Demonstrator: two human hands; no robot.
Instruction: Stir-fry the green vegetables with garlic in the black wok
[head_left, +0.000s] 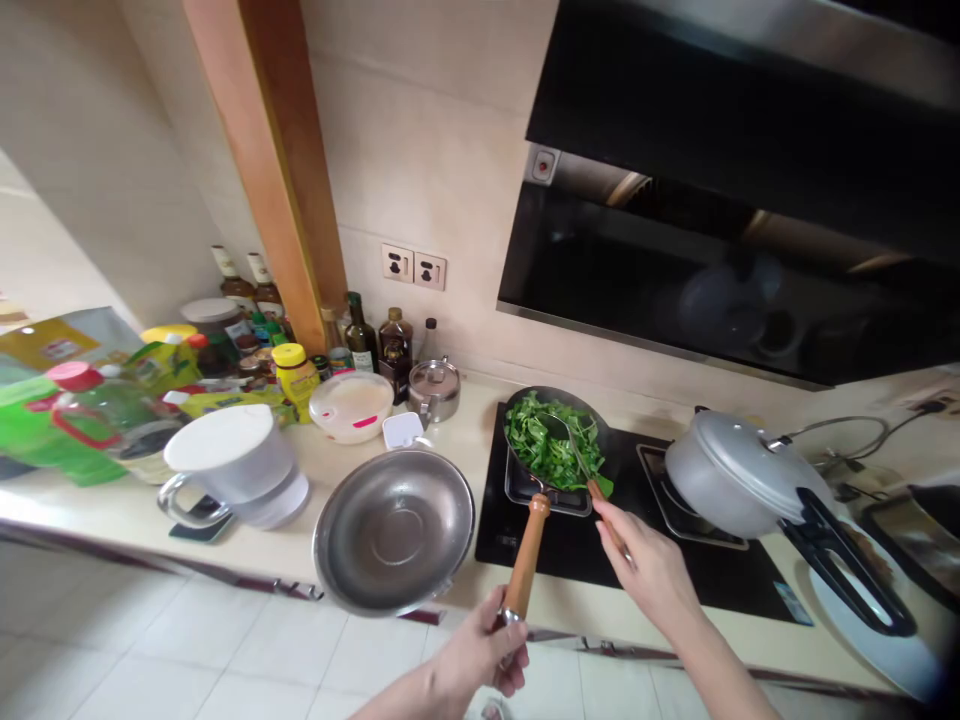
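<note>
My left hand point(487, 645) is closed round the end of the wooden handle point(529, 550) of a dark wok point(589, 402) on the left burner. Chopped leafy greens point(536, 440) fill much of the wok. In my right hand point(651, 565) is a cooking spatula point(598, 492) with a wooden grip and a metal shaft. It slants down into the greens, and leaves partly cover its head, so its exact shape is unclear. A few leaves hang over the wok's near right rim.
A steel basin point(397, 535) sits left of the black hob point(510, 580), partly over the counter edge. Further left stand a water pitcher point(236, 465), a lidded bowl point(351, 408) and several bottles. A pressure cooker point(739, 470) occupies the right burner, its black handle jutting forward. The range hood point(720, 240) hangs above.
</note>
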